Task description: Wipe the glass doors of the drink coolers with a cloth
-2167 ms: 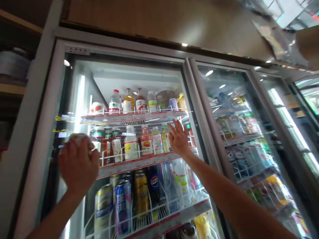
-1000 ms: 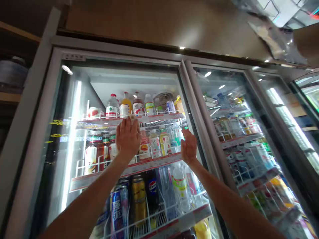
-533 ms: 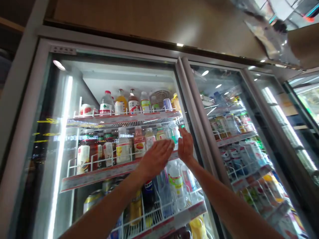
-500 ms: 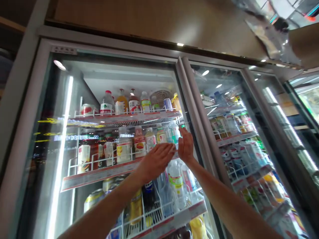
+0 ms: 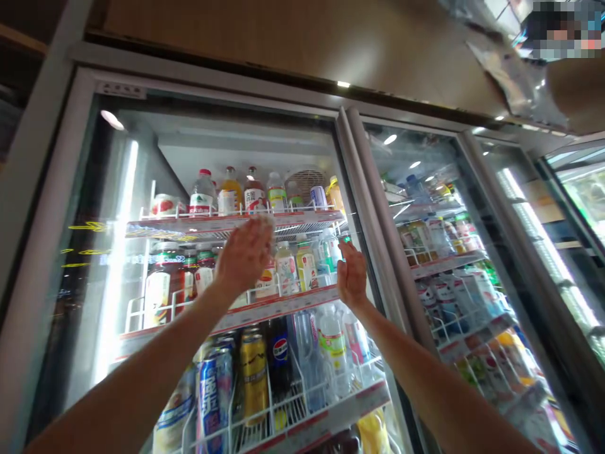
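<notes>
My left hand [image 5: 246,258] is raised in front of the glass door [image 5: 246,142] of a drinks fridge, before the middle shelf. Its fingers are pressed over a pale, cloth-like piece [image 5: 265,224], blurred and mostly covered by them. To the right, near the door's right-hand frame, my right hand [image 5: 352,274] has its fingers apart and slightly bent, with nothing seen in them. It appears to rest on the glass. Behind the door stand bottles, among them a yellow-labelled bottle [image 5: 306,265] between my hands and a dark Pepsi bottle [image 5: 280,359] lower down.
Thick grey door frames [image 5: 373,208] run beside my right arm, and a second glass door [image 5: 425,189] shows more drinks. Above is a brown panel [image 5: 259,44] with plastic film [image 5: 515,82] hanging at its right. A gold can [image 5: 254,372] stands on the lower shelf.
My left hand has moved left and upward, away from my right hand, and its fingers now point up more steeply. My right hand has stayed nearly in place.
</notes>
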The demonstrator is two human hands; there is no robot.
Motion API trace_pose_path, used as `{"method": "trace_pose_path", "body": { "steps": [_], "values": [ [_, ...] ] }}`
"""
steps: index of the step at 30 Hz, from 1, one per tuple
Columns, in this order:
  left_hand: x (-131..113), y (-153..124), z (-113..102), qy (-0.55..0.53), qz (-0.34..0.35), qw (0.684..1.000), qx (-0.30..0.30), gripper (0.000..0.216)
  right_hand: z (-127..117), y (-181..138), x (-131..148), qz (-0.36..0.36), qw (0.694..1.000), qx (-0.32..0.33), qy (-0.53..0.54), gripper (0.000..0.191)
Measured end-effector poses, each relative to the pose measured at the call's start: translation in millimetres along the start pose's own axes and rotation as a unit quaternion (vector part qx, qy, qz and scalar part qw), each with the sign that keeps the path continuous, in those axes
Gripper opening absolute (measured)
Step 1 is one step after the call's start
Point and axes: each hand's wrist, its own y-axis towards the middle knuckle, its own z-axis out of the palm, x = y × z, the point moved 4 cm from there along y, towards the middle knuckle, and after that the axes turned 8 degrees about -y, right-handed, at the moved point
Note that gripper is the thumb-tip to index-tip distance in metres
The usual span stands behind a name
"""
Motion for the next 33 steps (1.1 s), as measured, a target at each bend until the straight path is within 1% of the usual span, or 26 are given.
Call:
{"method": "trace_pose_path", "body": {
  "steps": [1, 2, 3, 4, 6, 7, 8, 9, 10, 11, 12, 13, 14, 15, 16, 17, 18, 19, 21, 22, 23, 24, 25, 28, 30, 33],
  "values": [
    [8.2, 1.0, -3.8, 0.014, -0.062, 0.997, -0.031, 0.048, 0.0, 0.1, 0.2, 0.001, 1.000, 0.002, -0.003, 0.037],
    [9.4, -0.7, -5.1, 0.020, -0.090, 0.995, -0.046, 0.049, 0.0, 0.2, 0.4, 0.004, 1.000, 0.004, -0.005, 0.037],
    [3.1, -4.2, -3.5, 0.015, -0.069, 0.997, -0.041, 0.049, 0.0, 0.2, 0.5, 0.006, 1.000, 0.006, -0.007, 0.037],
    [-8.8, -9.5, 0.2, -0.001, -0.005, 1.000, -0.016, 0.049, -0.1, 0.1, 0.7, 0.007, 1.000, 0.006, -0.006, 0.037],
    [-30.7, -23.4, 7.2, -0.038, 0.144, 0.988, 0.050, 0.049, -0.1, -0.2, 0.7, 0.009, 1.000, 0.005, -0.001, 0.037],
    [-33.2, -28.4, 8.2, -0.047, 0.178, 0.980, 0.071, 0.049, 0.0, -0.3, 0.5, 0.009, 1.000, 0.005, 0.001, 0.037],
    [-28.1, -29.8, 6.9, -0.047, 0.168, 0.982, 0.072, 0.049, 0.1, -0.5, 0.2, 0.009, 1.000, 0.003, 0.003, 0.037],
    [-17.1, -27.9, 3.6, -0.036, 0.117, 0.991, 0.055, 0.049, 0.3, -0.7, -0.1, 0.010, 1.000, 0.003, 0.004, 0.036],
    [-3.6, -24.9, -0.8, -0.019, 0.039, 0.999, 0.025, 0.049, 0.5, -0.9, -0.3, 0.010, 1.000, 0.002, 0.005, 0.036],
    [7.4, -22.7, -4.9, -0.001, -0.034, 0.999, -0.006, 0.049, 0.8, -1.0, -0.2, 0.008, 1.000, 0.003, 0.006, 0.036],
    [12.1, -21.9, -7.4, 0.011, -0.078, 0.997, -0.029, 0.048, 1.0, -1.1, 0.1, 0.007, 1.000, 0.005, 0.005, 0.036],
    [9.0, -22.4, -7.6, 0.014, -0.080, 0.996, -0.038, 0.048, 1.0, -1.1, 0.5, 0.007, 1.000, 0.005, 0.005, 0.036],
    [-1.2, -24.1, -5.3, 0.005, -0.036, 0.999, -0.027, 0.047, 1.0, -1.1, 1.1, 0.007, 1.000, 0.006, 0.004, 0.036],
    [-15.3, -27.8, -1.7, -0.010, 0.039, 0.999, -0.001, 0.046, 0.9, -1.1, 1.9, 0.006, 1.000, 0.006, 0.003, 0.036],
    [-28.7, -33.4, 1.6, -0.027, 0.120, 0.992, 0.030, 0.045, 0.8, -1.1, 2.5, 0.006, 1.000, 0.006, 0.002, 0.036],
    [-36.4, -39.3, 3.2, -0.038, 0.177, 0.982, 0.053, 0.044, 0.7, -1.1, 2.7, 0.007, 1.000, 0.005, 0.001, 0.036],
    [-36.0, -43.4, 2.4, -0.040, 0.197, 0.978, 0.064, 0.044, 0.6, -1.0, 2.5, 0.008, 1.000, 0.004, -0.001, 0.036],
    [-27.3, -44.9, -0.8, -0.031, 0.174, 0.983, 0.058, 0.043, 0.8, -1.0, 1.8, 0.009, 1.000, 0.004, -0.002, 0.036],
    [5.0, -43.4, -13.1, 0.007, 0.046, 0.999, 0.004, 0.044, 1.4, -0.6, -1.1, 0.011, 1.000, 0.005, -0.004, 0.036],
    [20.1, -43.1, -19.4, 0.024, -0.017, 0.999, -0.027, 0.044, 1.6, -0.3, -2.5, 0.011, 1.000, 0.008, -0.004, 0.036],
    [29.4, -43.2, -23.7, 0.035, -0.056, 0.997, -0.049, 0.045, 1.6, 0.1, -3.2, 0.011, 1.000, 0.012, -0.004, 0.037],
    [31.3, -43.6, -24.9, 0.035, -0.064, 0.996, -0.056, 0.046, 1.2, 0.5, -2.3, 0.011, 1.000, 0.015, -0.004, 0.037],
    [26.3, -43.9, -22.7, 0.029, -0.049, 0.997, -0.048, 0.045, 0.1, 0.9, 0.9, 0.012, 1.000, 0.015, -0.002, 0.036],
    [-7.3, -44.0, -7.8, -0.005, 0.017, 1.000, -0.015, 0.048, -5.7, 1.1, 30.7, 0.001, 0.999, 0.007, 0.047, 0.035],
    [-22.4, -43.3, -2.5, -0.027, 0.016, 0.999, -0.027, 0.057, -7.3, -0.9, 66.4, -0.021, 0.989, 0.030, 0.144, 0.037],
    [-17.6, -54.4, -10.0, -0.055, -0.022, 0.997, -0.049, 0.069, -1.7, -5.0, 125.1, -0.043, 0.959, 0.107, 0.260, 0.043]
  ]
}}
